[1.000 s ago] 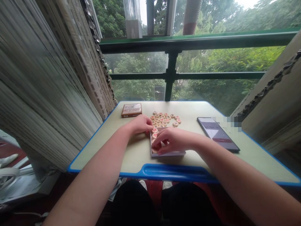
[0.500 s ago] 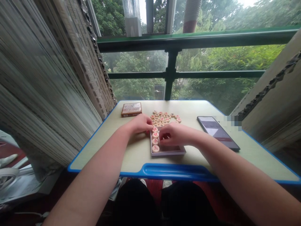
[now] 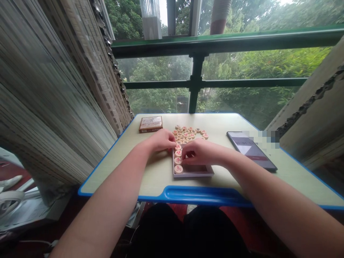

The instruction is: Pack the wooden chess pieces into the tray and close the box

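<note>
A shallow open box (image 3: 193, 175) lies near the front of the table. Along its left wall runs a column of wooden Chinese chess pieces, among them a red-marked horse piece (image 3: 178, 168) at the near end. My left hand (image 3: 165, 139) is at the box's far left corner, its fingers closed at the edge of the red-marked end piece (image 3: 177, 147). My right hand (image 3: 197, 152) reaches over the box with fingers curled and a gap between them, fingertips beside the column; nothing shows in them. Beyond the box, more chess pieces (image 3: 186, 134) lie in a loose cluster, partly hidden by my hands.
A brown patterned box lid (image 3: 151, 122) sits at the table's far left. To the right lies a phone (image 3: 251, 150) with a timer on its screen. A blue trough (image 3: 201, 193) lines the front edge of the table (image 3: 115, 168). Curtains flank both sides, with a window railing behind.
The camera view has shifted slightly. Both hands keep nearly the same place at the box, and the pieces look unmoved.
</note>
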### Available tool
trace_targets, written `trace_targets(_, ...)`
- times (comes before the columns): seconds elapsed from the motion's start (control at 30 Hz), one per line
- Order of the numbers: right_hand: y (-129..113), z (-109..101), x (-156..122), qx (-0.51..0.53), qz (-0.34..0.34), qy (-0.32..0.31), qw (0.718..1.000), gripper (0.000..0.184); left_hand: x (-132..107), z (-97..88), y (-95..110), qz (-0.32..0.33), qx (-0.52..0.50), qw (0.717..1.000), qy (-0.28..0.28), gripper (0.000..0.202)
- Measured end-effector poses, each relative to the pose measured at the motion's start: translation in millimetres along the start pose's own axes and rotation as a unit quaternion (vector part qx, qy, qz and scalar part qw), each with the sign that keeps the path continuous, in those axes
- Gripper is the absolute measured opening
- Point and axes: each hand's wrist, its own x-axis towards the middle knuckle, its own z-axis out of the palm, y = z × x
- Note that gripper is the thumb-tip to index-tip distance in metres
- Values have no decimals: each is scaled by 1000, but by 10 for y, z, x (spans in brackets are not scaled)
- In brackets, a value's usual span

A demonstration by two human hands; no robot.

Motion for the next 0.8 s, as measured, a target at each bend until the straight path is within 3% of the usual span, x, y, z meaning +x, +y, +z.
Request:
trace_targets(0.3, 44, -11, 49, -63, 44, 67, 995, 10, 12, 6, -21, -1, -14, 1000, -9, 15)
trace_targets(0.8, 122, 81, 76, -18, 0, 76, 997, 21, -10, -11, 15, 4, -12, 1000, -18, 16)
